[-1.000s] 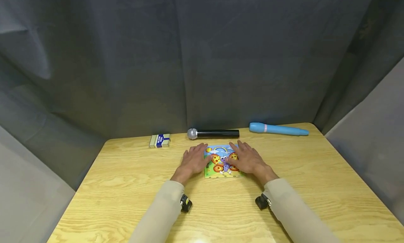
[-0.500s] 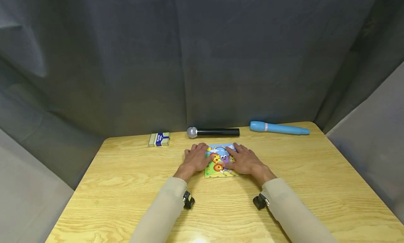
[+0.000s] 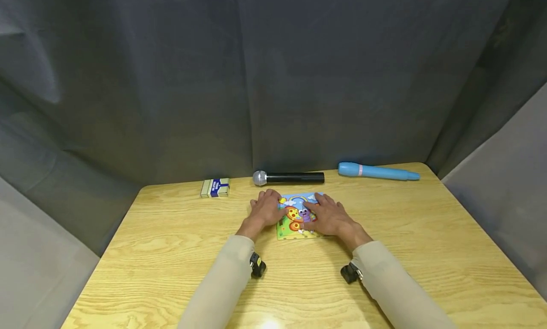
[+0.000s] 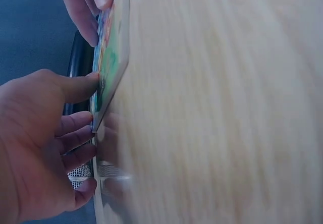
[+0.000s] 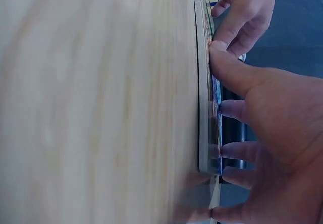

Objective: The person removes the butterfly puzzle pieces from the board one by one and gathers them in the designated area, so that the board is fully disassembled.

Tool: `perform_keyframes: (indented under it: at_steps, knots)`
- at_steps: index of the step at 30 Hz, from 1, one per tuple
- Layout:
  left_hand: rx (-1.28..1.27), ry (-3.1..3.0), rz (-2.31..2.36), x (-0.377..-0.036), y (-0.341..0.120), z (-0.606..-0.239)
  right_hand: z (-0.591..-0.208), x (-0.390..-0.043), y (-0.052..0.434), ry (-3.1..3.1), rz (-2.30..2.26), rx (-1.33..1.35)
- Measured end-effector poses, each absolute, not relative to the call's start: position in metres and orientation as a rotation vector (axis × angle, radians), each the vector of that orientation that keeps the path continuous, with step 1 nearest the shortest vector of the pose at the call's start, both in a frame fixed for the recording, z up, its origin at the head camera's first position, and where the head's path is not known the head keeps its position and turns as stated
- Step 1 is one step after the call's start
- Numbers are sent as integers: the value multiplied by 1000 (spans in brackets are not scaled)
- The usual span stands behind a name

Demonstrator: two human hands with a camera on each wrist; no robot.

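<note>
Head view: butterfly puzzle board (image 3: 297, 216) flat on the wooden table (image 3: 171, 253), toward the far middle. Left hand (image 3: 266, 209) at its left edge, right hand (image 3: 328, 216) spread over its right half, fingers relaxed and resting on the picture, nothing clasped. Beyond the board, a black microphone (image 3: 288, 178) with silver head lying sideways; left of that, a small striped box (image 3: 215, 187); right of it, a blue pen-shaped toy (image 3: 378, 172). All three near the dark curtain (image 3: 273, 82), apart from the board.

Left wrist view: left hand (image 4: 40, 143) with fingertips (image 4: 86, 133) touching the board (image 4: 108, 57) edge, thumb on top, fingers only slightly bent, not clenched. Mesh of the microphone (image 4: 81, 173) behind.

Right wrist view: right hand (image 5: 262, 133) with fingertips (image 5: 227, 108) pressed on the board (image 5: 204, 82) edge, thumb laid along it, loosely extended. Left hand (image 5: 245, 7) visible at the far edge.
</note>
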State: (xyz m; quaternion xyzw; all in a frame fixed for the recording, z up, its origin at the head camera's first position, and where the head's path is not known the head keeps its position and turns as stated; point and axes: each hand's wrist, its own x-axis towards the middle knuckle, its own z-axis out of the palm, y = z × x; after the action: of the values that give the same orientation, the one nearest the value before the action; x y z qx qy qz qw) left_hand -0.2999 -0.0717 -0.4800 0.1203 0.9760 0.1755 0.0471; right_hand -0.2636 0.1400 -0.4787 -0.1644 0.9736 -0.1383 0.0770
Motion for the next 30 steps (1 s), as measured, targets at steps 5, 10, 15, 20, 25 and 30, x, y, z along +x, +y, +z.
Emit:
perform_keyframes:
  at_steps: [5, 10, 15, 20, 25, 30]
  knots:
    - [304, 2946, 645, -299, -70, -478, -479, -262, 137, 2967, -374, -559]
    - [260, 2923, 674, -295, -70, -477, -480, -258, 134, 2959, -353, -564]
    - [223, 2916, 716, -293, -70, -475, -477, -256, 132, 2960, -351, -567]
    - [192, 2925, 750, -293, -71, -476, -475, -255, 131, 2955, -343, -562]
    - [187, 2929, 744, -292, -72, -477, -475, -255, 129, 2945, -328, -549]
    - [215, 2925, 759, -290, -74, -477, -476, -253, 128, 2938, -342, -533]
